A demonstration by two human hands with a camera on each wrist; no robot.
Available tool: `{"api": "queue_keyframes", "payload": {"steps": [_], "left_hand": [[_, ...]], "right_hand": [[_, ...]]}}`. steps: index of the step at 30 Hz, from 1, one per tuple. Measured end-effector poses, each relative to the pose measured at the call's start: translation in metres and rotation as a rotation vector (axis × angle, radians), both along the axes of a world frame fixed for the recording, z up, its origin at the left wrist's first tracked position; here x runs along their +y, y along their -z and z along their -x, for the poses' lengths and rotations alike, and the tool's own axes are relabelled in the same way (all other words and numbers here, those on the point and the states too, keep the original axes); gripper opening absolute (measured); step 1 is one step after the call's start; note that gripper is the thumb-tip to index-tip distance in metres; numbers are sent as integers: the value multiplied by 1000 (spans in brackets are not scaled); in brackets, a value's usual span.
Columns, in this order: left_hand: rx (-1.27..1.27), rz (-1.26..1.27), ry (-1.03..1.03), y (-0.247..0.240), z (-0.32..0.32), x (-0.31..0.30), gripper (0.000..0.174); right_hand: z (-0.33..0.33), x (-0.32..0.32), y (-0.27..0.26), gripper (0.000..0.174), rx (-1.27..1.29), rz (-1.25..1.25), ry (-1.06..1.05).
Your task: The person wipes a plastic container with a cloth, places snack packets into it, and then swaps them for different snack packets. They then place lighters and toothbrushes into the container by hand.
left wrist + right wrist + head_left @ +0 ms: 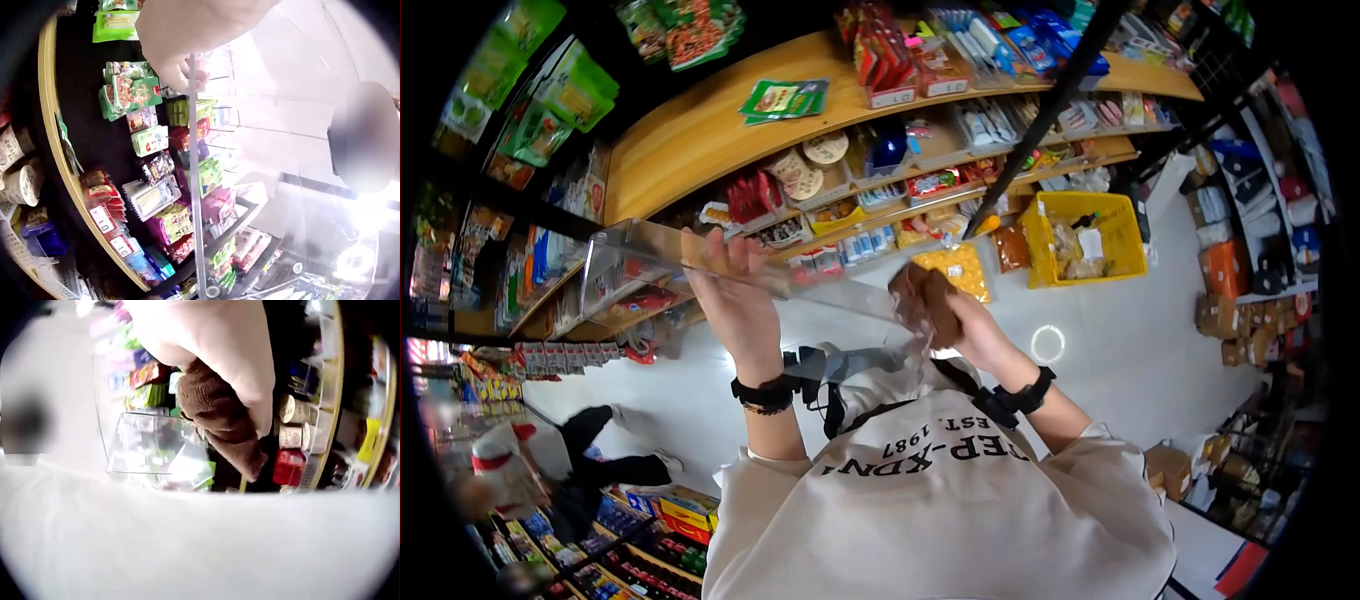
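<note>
A long clear plastic box [840,293] is held up in front of the chest, slanting across the head view. My left hand [738,300] grips its wall, fingers showing by the far end. In the left wrist view the fingers of that hand [203,25] wrap over the top of the clear wall [195,162]. A bunched brown cloth [925,305] is in my right hand [978,335], against the box's near end. From the right wrist, the cloth [215,406] hangs folded under the hand [219,344], overlapping the clear box [156,447].
A wooden shelf [690,125] ahead carries green packets [785,98] and bins of packaged goods. On the floor stand a yellow crate [1090,210] and a yellow bag [955,272]. Another person [540,455] is at the left, and stocked shelves [1270,200] line the right.
</note>
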State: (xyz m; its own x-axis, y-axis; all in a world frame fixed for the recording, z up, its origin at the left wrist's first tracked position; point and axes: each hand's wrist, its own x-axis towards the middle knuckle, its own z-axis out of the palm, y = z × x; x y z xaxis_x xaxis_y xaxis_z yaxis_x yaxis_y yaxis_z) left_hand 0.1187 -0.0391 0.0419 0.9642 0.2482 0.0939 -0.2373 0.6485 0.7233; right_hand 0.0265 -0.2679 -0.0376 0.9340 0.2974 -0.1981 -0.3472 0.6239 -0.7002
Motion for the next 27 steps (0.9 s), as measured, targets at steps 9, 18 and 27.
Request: {"api": "queue_keyframes", "payload": {"steps": [9,18,27], "left_hand": [[-199,-418,-390,-7,7,-39,42],[-285,-612,-515,20,9,-4,43],[106,-1194,-537,43,5,129,32]], "right_hand": [[5,26,-13,50,14,-208,110],[-30,46,-2,27,167,102,103],[-119,104,-2,34,-34,481,21]]}}
